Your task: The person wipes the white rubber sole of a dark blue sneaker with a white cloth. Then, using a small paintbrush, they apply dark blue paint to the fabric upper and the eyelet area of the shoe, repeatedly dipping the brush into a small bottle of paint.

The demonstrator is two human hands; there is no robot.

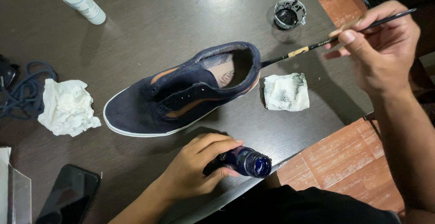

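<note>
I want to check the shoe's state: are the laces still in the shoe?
No: the shoe shows empty eyelets, and a dark lace lies loose on the table at the far left.

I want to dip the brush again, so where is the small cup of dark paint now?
In the head view, the small paint cup stands near the table's far right edge, beyond the shoe's heel and above the stained tissue.

Dark wood table (181, 6): navy shoe (181, 92), crumpled tissue (68, 107), stained tissue (286, 91), phone (70, 196).
</note>
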